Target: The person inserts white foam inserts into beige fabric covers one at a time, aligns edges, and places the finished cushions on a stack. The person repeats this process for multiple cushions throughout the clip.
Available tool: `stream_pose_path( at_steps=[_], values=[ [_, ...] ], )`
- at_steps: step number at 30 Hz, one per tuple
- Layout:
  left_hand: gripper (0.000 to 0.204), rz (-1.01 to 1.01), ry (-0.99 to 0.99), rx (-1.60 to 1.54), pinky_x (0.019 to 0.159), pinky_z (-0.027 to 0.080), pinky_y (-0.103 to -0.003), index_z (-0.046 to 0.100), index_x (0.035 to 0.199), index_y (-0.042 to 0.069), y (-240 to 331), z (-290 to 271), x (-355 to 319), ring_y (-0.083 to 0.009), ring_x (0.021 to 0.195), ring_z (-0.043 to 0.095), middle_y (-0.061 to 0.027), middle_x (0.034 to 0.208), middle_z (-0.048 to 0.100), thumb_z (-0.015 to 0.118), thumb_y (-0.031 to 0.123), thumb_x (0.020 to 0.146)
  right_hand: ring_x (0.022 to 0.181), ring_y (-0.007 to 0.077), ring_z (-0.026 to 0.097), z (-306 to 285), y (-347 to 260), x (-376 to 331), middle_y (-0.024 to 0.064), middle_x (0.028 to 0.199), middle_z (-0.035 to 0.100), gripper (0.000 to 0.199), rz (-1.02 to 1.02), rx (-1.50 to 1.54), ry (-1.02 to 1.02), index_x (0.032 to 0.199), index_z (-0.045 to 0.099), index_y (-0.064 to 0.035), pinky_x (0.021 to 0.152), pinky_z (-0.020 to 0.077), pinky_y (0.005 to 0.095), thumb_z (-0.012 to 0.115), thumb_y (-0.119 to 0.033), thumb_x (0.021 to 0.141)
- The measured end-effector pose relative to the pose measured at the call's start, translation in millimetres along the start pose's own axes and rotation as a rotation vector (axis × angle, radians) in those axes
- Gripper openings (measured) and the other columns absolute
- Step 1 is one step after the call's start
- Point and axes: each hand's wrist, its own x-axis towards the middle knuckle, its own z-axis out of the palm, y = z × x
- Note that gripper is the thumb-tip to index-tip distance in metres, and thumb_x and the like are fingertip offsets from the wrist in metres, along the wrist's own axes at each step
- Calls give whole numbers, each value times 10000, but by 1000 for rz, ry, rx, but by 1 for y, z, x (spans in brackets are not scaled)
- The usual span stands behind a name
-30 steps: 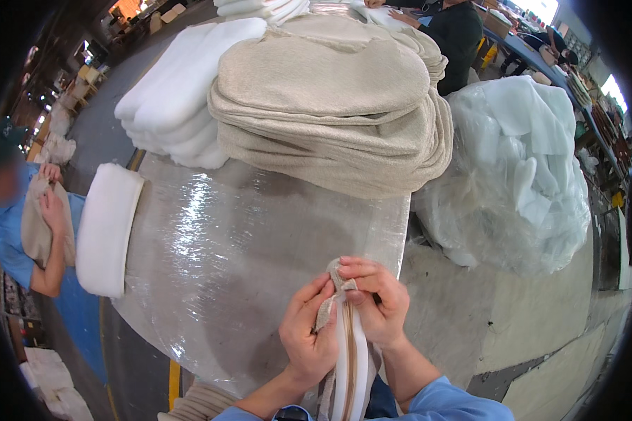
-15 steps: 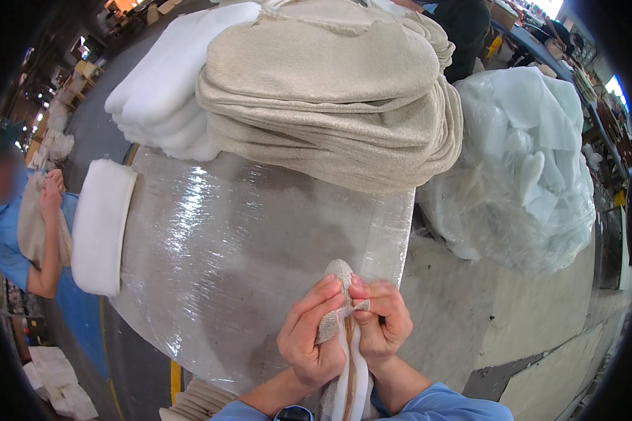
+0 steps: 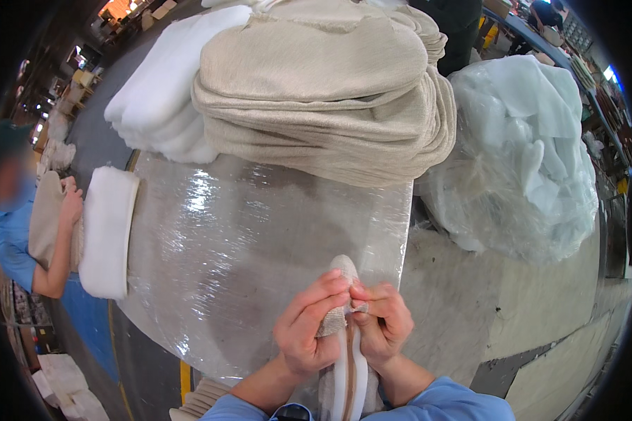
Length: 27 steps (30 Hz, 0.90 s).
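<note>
Close to my body I hold a padded cushion piece [image 3: 351, 382] on edge, white padding on both sides of a brown strip. A beige fabric cover [image 3: 343, 264] is pulled over its far end. My left hand [image 3: 310, 323] pinches the cover's edge on the left, a flap of fabric showing below the fingers. My right hand [image 3: 383, 319] pinches the opposite edge, thumb and fingers pressed together. The two hands nearly meet over the top of the cushion piece. Its lower part runs down between my forearms and out of view.
A plastic-wrapped table [image 3: 225, 259] lies ahead. At its back stand a stack of beige covers [image 3: 316, 77] and white padding [image 3: 165, 84]; another white pad [image 3: 109, 231] is at the left. A clear plastic bag [image 3: 519, 161] bulges at right. A co-worker [image 3: 17, 231] handles a beige cover.
My hands keep their pinch on the cover with only slight finger movement. The view has shifted slightly. At left, the co-worker's hands and beige cover appear a little lower and farther right.
</note>
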Motion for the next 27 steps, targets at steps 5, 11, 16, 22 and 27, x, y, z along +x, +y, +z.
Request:
stream_pose_path(
  at_steps=[5, 11, 16, 22, 27],
  values=[
    [302, -35, 29, 33, 1059, 592, -446, 755, 1095, -80, 11, 1, -20, -402, 1242, 701, -208, 1232, 725, 622, -120, 826, 946, 269, 728, 0, 0, 2, 198, 1109, 770, 113, -38, 39, -15, 970, 708, 33, 978, 618, 453, 795, 10, 903],
    [253, -94, -90, -62, 1132, 520, -470, 744, 1155, -72, 7, -9, -27, -407, 1345, 625, -222, 1353, 663, 701, -34, 908, 989, 271, 727, -6, -1, 0, 194, 1120, 765, 111, -24, 2, -47, 992, 723, 39, 1013, 608, 431, 787, 20, 904],
    [247, -263, -169, -111, 1179, 431, -454, 745, 1200, -13, 16, -3, 0, -351, 1437, 511, -219, 1551, 498, 717, 17, 956, 1029, 268, 722, -4, 5, 5, 164, 1107, 754, 96, 6, -66, -104, 1015, 744, 25, 950, 610, 389, 733, 56, 925],
    [163, -247, -180, -117, 1190, 405, -457, 767, 1135, 73, -3, -3, -13, -337, 1436, 495, -188, 1608, 430, 698, 39, 992, 1083, 244, 706, -35, 57, 24, 108, 1179, 732, 296, 295, 522, -209, 1123, 759, 15, 970, 555, 396, 647, -250, 1054],
    [99, -198, -103, -67, 1191, 393, -484, 771, 1039, 98, -1, 7, -26, -367, 1461, 445, -142, 1496, 437, 693, 54, 997, 1122, 272, 682, -10, 125, 27, 154, 1196, 725, 628, 962, 541, -114, 1194, 725, 47, 1017, 537, 430, 476, -525, 1115]
  ],
)
